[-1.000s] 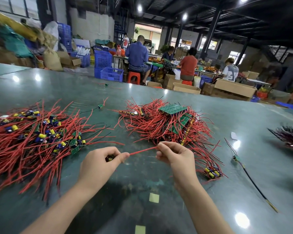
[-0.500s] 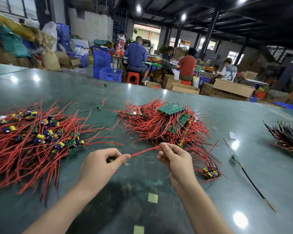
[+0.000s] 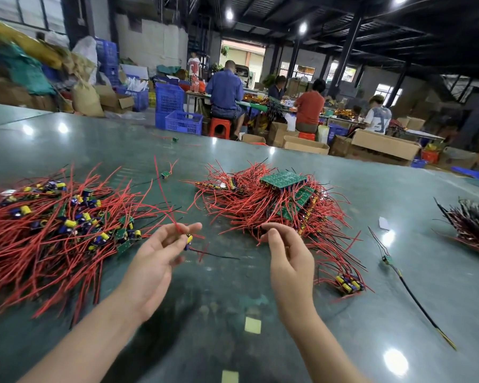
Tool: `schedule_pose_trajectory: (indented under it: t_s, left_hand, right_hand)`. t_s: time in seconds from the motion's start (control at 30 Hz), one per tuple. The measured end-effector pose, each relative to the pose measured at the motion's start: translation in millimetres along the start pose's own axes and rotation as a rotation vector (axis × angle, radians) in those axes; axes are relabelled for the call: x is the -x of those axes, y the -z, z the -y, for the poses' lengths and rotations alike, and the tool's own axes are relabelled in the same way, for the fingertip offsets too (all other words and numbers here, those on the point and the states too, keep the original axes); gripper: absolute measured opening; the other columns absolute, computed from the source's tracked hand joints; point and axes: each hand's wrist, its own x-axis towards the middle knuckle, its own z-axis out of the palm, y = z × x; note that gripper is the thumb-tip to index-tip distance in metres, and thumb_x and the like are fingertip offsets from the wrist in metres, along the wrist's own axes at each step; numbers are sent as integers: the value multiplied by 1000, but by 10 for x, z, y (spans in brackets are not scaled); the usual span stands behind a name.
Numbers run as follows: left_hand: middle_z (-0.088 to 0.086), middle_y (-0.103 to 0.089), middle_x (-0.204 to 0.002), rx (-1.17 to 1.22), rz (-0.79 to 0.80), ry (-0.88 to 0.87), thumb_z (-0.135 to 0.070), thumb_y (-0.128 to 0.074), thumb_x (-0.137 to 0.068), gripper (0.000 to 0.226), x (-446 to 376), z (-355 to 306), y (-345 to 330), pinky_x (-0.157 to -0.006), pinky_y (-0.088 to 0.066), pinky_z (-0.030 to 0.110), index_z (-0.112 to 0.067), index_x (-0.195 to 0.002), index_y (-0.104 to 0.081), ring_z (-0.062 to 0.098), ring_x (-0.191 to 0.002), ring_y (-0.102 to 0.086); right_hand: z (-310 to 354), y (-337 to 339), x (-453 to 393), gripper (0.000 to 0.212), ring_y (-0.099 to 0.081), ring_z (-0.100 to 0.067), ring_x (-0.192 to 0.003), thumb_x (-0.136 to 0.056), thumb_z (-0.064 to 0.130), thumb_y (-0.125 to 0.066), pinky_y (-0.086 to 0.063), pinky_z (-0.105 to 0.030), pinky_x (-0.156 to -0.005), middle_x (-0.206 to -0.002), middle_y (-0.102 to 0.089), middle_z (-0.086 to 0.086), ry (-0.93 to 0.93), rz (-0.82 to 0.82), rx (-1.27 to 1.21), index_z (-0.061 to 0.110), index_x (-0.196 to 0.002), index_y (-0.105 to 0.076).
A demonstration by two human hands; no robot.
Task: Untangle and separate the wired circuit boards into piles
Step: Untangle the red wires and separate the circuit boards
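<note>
The left pile of red-wired boards (image 3: 53,230) is running off the frame's left edge. At the right edge, the dark wire bundle (image 3: 473,228) is being cut off too. The small board (image 3: 188,240) at the left hand's fingers (image 3: 190,227) is showing blurred, its grip unclear. Boards under the centre tangle (image 3: 274,205) are lying mostly buried beneath red wires.

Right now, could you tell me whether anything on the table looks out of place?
Yes: three wired boards lie outside the piles, one between the two red piles, one near the far edge, and a black-wired one to the right.
</note>
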Motion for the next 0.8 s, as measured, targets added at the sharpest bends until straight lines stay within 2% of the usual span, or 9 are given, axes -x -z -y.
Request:
schedule_pose_trajectory:
  t_s: [0.07, 0.17, 0.23, 0.3, 0.4, 0.5, 0.63, 0.7, 0.8]
  left_hand:
    - [-8, -74, -95, 25, -29, -56, 7, -48, -89, 28, -22, 26, 16, -71, -40, 21, -19, -84, -57, 2, -82, -56]
    - [-1, -72, -99, 169, -30, -89, 13, -53, -79, 24, -24, 36, 10, -78, -54, 17, -11, -80, -58, 12, -90, -64]
    - [4, -71, -103, 214, -4, -106, 11, -57, -69, 20, 0, 47, -12, -86, -54, 22, -8, -72, -55, 15, -95, -68]
    - [7, -71, -104, 215, 52, -114, 9, -60, -64, 20, 46, 57, -56, -86, -54, 25, -10, -65, -55, 17, -100, -68]
    - [9, -71, -108, 118, 142, -151, 3, -66, -61, 22, 131, 72, -127, -80, -54, 22, -19, -58, -60, 20, -103, -66]
    - [7, -69, -113, 18, 211, -191, -7, -73, -58, 17, 194, 93, -176, -81, -54, 23, -19, -59, -61, 19, -102, -67]
    - [1, -68, -114, -136, 246, -242, -10, -84, -56, 20, 207, 118, -157, -89, -50, 22, -17, -59, -66, 11, -105, -63]
    - [1, -66, -112, -186, 244, -241, -7, -85, -55, 21, 202, 130, -156, -91, -50, 24, -17, -58, -67, 11, -102, -62]
    - [2, -61, -112, -246, 251, -248, 1, -83, -57, 25, 191, 141, -168, -84, -49, 23, -18, -62, -69, 7, -93, -62]
  right_hand:
    - [24, -23, 41, 20, -61, -3, -78, -89, 20, -50, -42, -12, -70, -80, -68, 9, 53, 69, 4, 22, -83, -69]
    - [26, -81, 123, 23, -58, 2, -66, -88, 22, -49, -38, -10, -63, -70, -65, 12, 109, 276, 111, 19, -78, -70]
    - [0, -125, 177, 25, -55, 5, -60, -89, 29, -49, -37, -10, -60, -67, -64, 12, 85, 469, 237, 20, -82, -71]
    - [-26, -168, 216, 26, -55, 8, -61, -93, 32, -48, -40, -12, -65, -72, -65, 12, 7, 585, 300, 19, -95, -70]
    - [0, -216, 210, 23, -52, 4, -55, -99, 22, -44, -40, -11, -62, -79, -64, 11, -184, 572, 147, 22, -107, -65]
    - [46, -217, 167, 22, -51, -3, -52, -98, 21, -44, -38, -14, -55, -72, -64, 11, -358, 523, -54, 23, -98, -67]
    - [48, -188, 141, 19, -48, -8, -58, -87, 23, -58, -38, -19, -59, -76, -66, 2, -551, 478, -361, 11, -96, -70]
    - [51, -181, 137, 24, -49, -9, -61, -79, 27, -61, -39, -21, -60, -79, -66, -2, -634, 507, -507, 11, -93, -72]
    - [40, -171, 126, 19, -52, -9, -61, -74, 26, -63, -40, -20, -60, -76, -66, -1, -671, 538, -559, 15, -85, -74]
